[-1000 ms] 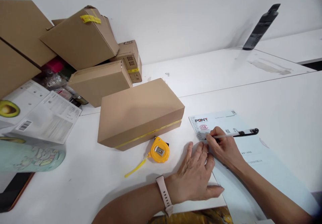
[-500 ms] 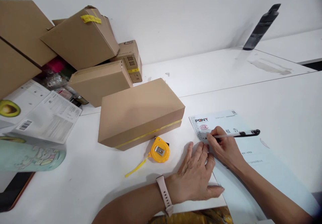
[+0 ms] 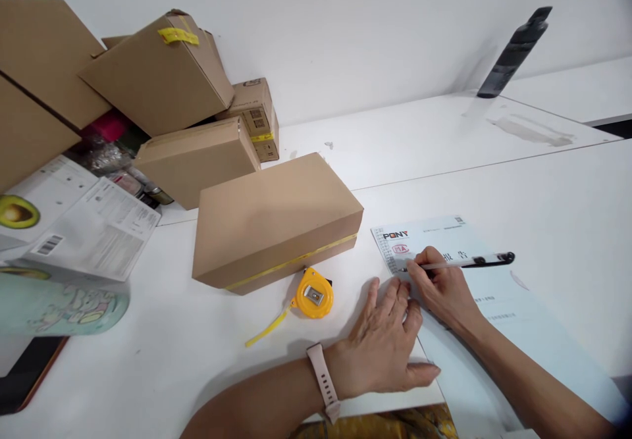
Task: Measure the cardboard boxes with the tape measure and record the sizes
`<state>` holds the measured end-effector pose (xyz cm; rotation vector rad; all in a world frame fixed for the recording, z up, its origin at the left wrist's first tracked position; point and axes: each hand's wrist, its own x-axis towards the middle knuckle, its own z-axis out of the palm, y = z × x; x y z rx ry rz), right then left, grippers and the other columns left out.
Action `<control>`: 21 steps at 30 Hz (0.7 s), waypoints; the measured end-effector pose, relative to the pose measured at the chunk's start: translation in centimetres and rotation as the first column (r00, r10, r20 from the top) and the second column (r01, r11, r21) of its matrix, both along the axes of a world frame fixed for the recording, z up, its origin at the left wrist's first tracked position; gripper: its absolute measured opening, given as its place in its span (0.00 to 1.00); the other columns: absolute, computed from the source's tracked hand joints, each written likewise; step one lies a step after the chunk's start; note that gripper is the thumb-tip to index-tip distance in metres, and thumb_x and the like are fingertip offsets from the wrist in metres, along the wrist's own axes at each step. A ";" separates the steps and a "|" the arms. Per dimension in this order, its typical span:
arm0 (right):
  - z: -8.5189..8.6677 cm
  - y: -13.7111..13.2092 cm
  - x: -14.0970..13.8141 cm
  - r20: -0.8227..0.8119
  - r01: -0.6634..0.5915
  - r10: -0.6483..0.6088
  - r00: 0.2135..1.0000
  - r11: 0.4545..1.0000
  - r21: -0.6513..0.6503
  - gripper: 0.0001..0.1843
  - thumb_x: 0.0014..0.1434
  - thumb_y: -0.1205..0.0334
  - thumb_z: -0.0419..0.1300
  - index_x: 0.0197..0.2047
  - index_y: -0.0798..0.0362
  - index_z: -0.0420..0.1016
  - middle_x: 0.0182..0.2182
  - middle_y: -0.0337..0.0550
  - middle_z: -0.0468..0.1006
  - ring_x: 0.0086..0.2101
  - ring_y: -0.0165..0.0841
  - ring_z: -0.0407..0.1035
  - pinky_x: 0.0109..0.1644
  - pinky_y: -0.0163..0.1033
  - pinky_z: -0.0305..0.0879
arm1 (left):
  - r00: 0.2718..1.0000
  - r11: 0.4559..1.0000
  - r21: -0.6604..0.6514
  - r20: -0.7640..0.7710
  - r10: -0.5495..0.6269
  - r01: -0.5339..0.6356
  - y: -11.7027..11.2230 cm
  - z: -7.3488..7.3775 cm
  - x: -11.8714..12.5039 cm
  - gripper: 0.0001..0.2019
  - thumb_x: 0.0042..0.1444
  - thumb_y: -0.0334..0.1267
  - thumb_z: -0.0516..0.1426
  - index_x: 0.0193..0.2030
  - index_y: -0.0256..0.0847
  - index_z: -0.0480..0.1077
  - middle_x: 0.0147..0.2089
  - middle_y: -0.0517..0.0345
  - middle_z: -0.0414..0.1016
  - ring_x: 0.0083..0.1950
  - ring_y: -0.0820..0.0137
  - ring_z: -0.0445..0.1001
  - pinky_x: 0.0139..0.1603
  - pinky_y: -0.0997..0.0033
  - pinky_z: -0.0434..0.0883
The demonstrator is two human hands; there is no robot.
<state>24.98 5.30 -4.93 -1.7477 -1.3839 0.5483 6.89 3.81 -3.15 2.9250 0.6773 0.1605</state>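
My right hand [image 3: 447, 294] grips a pen [image 3: 486, 260] with a clear barrel and a black end. Its tip is at the left margin of a pale blue printed paper [image 3: 533, 334] with a PONY logo at the top. My left hand [image 3: 388, 340] lies flat with fingers spread at the paper's left edge, partly over the white table; a pink band is on that wrist. Left of this hand rests a yellow tape measure [image 3: 314, 293], its short yellow strap or tape end lying on the table. Behind the tape measure lies a closed brown cardboard box [image 3: 276, 215] with yellow tape along its side.
More cardboard boxes [image 3: 162, 77] are piled at the back left. A white carton [image 3: 89, 222] with avocado pictures and a pale green bottle [image 3: 69, 304] are at the left, above a dark-edged tablet-like object [image 3: 34, 373]. A black bottle [image 3: 513, 54] stands at the back right.
The pen in my right hand has shifted very slightly, its back end a little right and up. My left hand and the other things stay in place.
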 end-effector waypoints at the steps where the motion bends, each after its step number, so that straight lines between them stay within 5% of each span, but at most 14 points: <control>1: 0.0 0.0 0.0 0.005 -0.002 0.002 1.000 1.000 -0.004 0.13 0.61 0.55 0.55 0.26 0.46 0.59 0.18 0.32 0.63 0.20 0.30 0.59 0.23 0.36 0.55 | 1.000 1.000 0.001 0.000 0.001 -0.001 0.0 0.1 0.0 0.40 0.66 0.62 0.47 0.67 0.24 0.57 0.73 0.28 0.55 0.77 0.47 0.47 0.75 0.43 0.46; 21: 0.2 -0.1 0.1 0.042 0.013 -0.013 0.999 1.000 -0.018 0.13 0.60 0.56 0.55 0.26 0.46 0.58 0.16 0.31 0.63 0.19 0.29 0.58 0.22 0.36 0.55 | 1.000 1.000 0.009 -0.012 0.004 -0.004 0.1 0.2 0.0 0.39 0.66 0.62 0.46 0.67 0.24 0.57 0.73 0.29 0.56 0.76 0.48 0.48 0.75 0.44 0.47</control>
